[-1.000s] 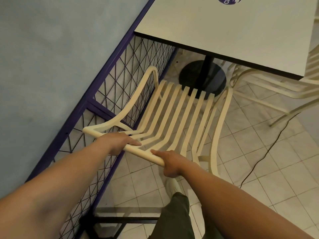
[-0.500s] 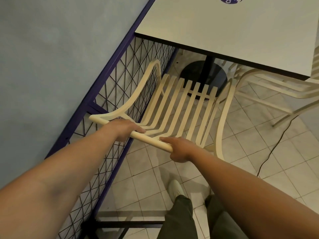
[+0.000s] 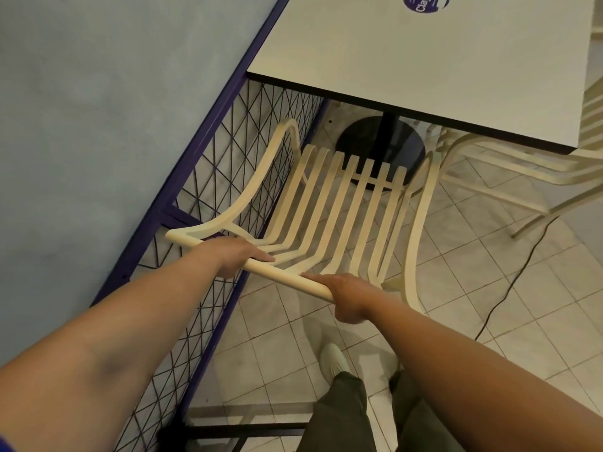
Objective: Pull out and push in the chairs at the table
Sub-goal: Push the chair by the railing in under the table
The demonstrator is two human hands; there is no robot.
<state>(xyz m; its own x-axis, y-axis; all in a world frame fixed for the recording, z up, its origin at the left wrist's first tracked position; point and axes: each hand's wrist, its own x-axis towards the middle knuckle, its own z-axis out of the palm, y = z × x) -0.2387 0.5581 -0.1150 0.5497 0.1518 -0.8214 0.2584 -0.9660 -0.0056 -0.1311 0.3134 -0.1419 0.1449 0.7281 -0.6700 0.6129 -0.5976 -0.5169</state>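
Observation:
A cream slatted chair stands on the tiled floor in front of me, its seat front just short of the white table. My left hand grips the chair's top back rail near its left end. My right hand grips the same rail at its right end. The table's black pedestal base shows beyond the seat slats. A second cream chair sits at the table's right side, partly under the tabletop.
A purple-framed wire mesh fence runs along the chair's left side against a blue wall. A black cable lies across the floor tiles at the right. My legs and a white shoe are just behind the chair.
The chair has slid forward toward the table with both hands still on its back rail, and I have stepped after it.

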